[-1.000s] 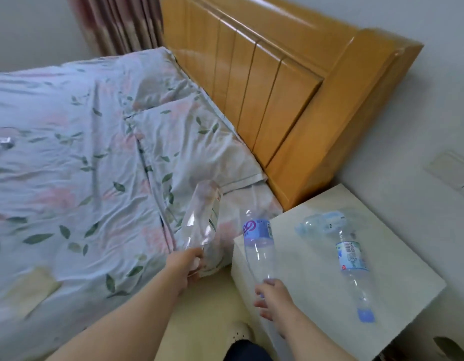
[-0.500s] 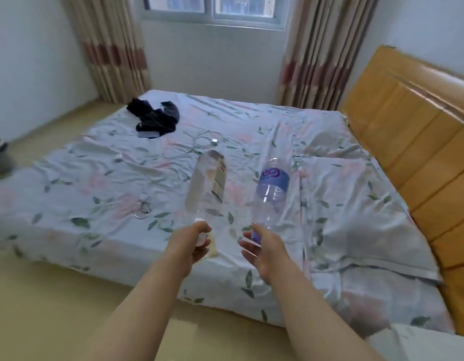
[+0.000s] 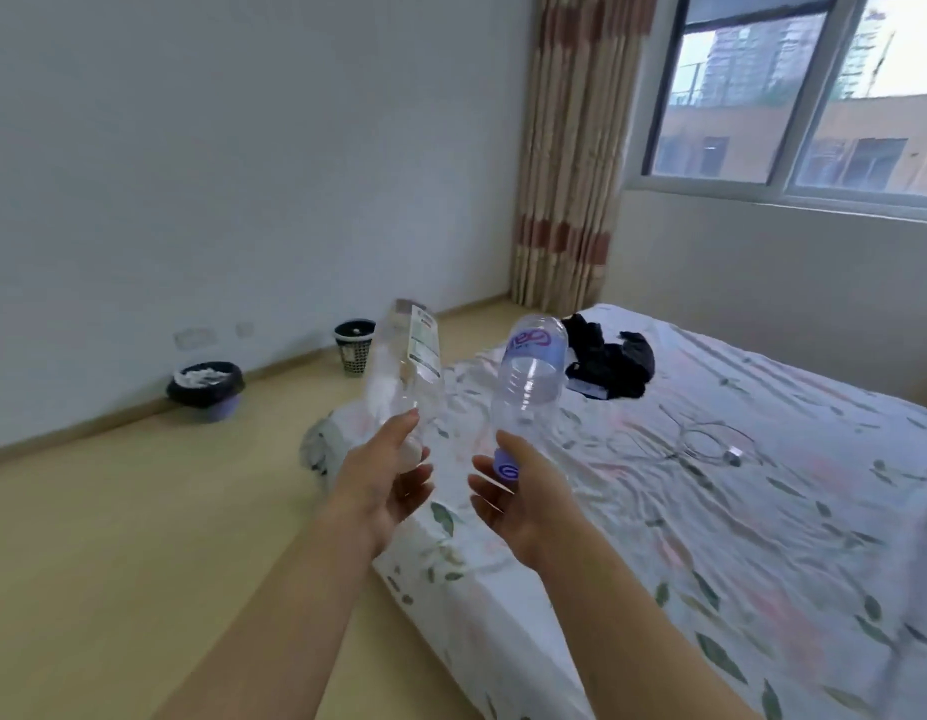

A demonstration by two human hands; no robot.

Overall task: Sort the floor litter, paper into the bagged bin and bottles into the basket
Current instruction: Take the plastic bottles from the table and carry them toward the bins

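My left hand (image 3: 386, 478) grips the neck end of a clear plastic bottle with a white label (image 3: 406, 371), its base pointing up and away. My right hand (image 3: 508, 491) grips the capped end of a second clear bottle with a purple label (image 3: 531, 371), also held base up. Both bottles hang in the air over the bed's near corner. Far off by the left wall stands the bagged bin (image 3: 205, 392), a purple bin lined with a black bag and filled with white paper. The dark perforated basket (image 3: 355, 347) stands further along that wall.
A bed with a floral sheet (image 3: 710, 511) fills the right side. Dark clothes (image 3: 609, 363) and a thin cable (image 3: 705, 441) lie on it. A pale bundle (image 3: 323, 441) sits on the floor at the bed's far corner. Bare wooden floor (image 3: 139, 537) stretches left toward the bins.
The view has swung left from the headboard and nightstand, across the bed, to the wall with the bins. Both hands still hold their bottles in front of me.
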